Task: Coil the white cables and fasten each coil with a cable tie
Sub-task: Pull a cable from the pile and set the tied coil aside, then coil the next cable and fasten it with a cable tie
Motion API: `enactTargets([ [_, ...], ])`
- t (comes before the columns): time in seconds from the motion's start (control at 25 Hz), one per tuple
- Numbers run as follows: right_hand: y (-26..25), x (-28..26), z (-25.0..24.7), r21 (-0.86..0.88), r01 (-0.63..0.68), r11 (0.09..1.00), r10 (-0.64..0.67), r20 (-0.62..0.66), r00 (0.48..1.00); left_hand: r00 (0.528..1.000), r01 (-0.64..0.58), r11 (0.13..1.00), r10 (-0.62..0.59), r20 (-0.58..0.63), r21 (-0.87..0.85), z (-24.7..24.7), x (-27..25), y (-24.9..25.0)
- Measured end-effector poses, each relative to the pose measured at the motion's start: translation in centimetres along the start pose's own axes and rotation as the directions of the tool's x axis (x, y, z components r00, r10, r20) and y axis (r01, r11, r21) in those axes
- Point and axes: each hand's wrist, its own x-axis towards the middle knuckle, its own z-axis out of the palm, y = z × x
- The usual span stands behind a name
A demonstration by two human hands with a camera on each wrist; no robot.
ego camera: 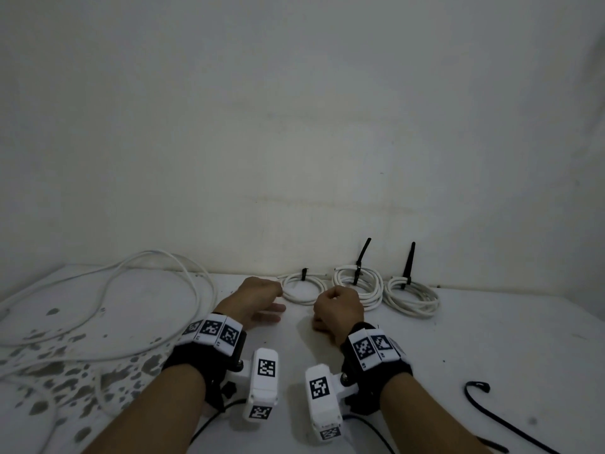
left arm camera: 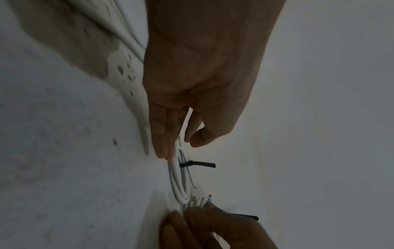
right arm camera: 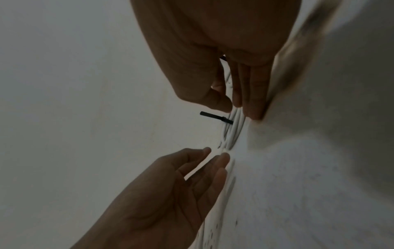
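Observation:
Three tied white coils lie along the wall. The left coil (ego camera: 294,298) (left arm camera: 179,182) (right arm camera: 231,133) carries a black tie (left arm camera: 198,164) and sits between my hands. My left hand (ego camera: 262,299) (left arm camera: 170,143) (right arm camera: 213,156) hovers at its left edge with straight fingers and holds nothing. At the coil's right edge, my right hand (ego camera: 337,308) (right arm camera: 234,107) (left arm camera: 192,217) has thumb and fingertips together, and the strands come out between them. The middle coil (ego camera: 370,290) and right coil (ego camera: 412,299) have upright tie tails. A long loose white cable (ego camera: 154,252) sprawls on the left.
One spare black cable tie (ego camera: 476,383) lies on the white table (ego camera: 458,339) at the near right. The table's left part is stained with dark patches under the loose cable. A bare wall stands right behind the coils.

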Motion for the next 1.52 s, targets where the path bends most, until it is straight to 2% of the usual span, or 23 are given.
enactTargets([
  [0.12,-2.0,-2.3,-0.6,-0.192,0.053,0.980,-0.020,0.174,0.985,0.999,-0.035,0.998,0.035,0.006,0.049,-2.7,-2.1,0.5],
  [0.24,-4.2,-5.4,0.2,-0.362,0.198,0.911,-0.054,0.371,0.927,0.997,-0.072,0.994,0.074,-0.021,0.087,-6.7,-4.9,1.1],
  [0.32,-5.6,-7.0,1.7,-0.473,0.352,0.807,-0.116,0.457,0.882,0.994,-0.090,0.990,0.096,-0.053,0.109,-9.8,-6.3,1.2],
  [0.44,-7.2,-10.0,6.1,-0.537,0.599,0.594,-0.172,0.642,0.747,0.990,-0.086,0.979,0.105,-0.093,0.184,-16.2,-9.0,0.3],
  [0.56,-7.2,-11.4,10.6,-0.596,0.663,0.453,-0.054,0.724,0.687,0.993,-0.047,0.941,0.081,-0.089,0.336,-21.5,-11.3,-1.3],
  [0.64,-7.2,-11.7,12.6,-0.619,0.700,0.356,0.015,0.753,0.658,0.997,-0.026,0.879,0.057,-0.051,0.477,-23.8,-12.1,-2.3],
  [0.72,-7.6,-12.4,13.7,-0.620,0.733,0.282,0.027,0.768,0.640,1.000,-0.013,0.808,0.016,0.000,0.589,-25.2,-12.6,-3.2],
  [0.8,-8.5,-12.9,14.1,-0.601,0.755,0.263,0.063,0.791,0.608,0.999,-0.005,0.761,-0.026,0.039,0.649,-25.9,-12.6,-4.0],
  [0.96,-10.0,-13.4,13.6,-0.534,0.820,0.206,0.253,0.838,0.483,0.993,-0.027,0.674,-0.064,0.095,0.738,-26.1,-12.0,-5.0],
  [1.04,-9.8,-13.3,13.6,-0.531,0.828,0.181,0.222,0.842,0.492,0.989,-0.046,0.627,-0.080,0.123,0.778,-25.2,-11.8,-5.1],
  [1.16,-9.8,-13.7,13.3,-0.526,0.846,0.087,0.184,0.843,0.506,0.983,-0.089,0.545,-0.089,0.163,0.834,-23.0,-12.1,-4.5],
  [1.28,-10.4,-13.2,12.4,-0.542,0.831,0.121,0.188,0.835,0.517,0.977,-0.165,0.406,-0.060,0.206,0.899,-20.7,-12.4,-3.9],
  [1.36,-10.1,-12.7,11.6,-0.551,0.823,0.138,0.183,0.831,0.526,0.967,-0.203,0.302,-0.089,0.240,0.931,-19.3,-12.5,-3.8],
  [1.48,-8.4,-12.4,11.2,-0.553,0.821,0.142,0.097,0.833,0.544,0.966,-0.217,0.250,-0.087,0.245,0.944,-18.5,-12.8,-3.4],
  [1.52,-8.1,-12.2,10.7,-0.559,0.815,0.152,0.052,0.828,0.558,0.964,-0.232,0.258,-0.072,0.258,0.938,-18.7,-12.8,-3.2],
])
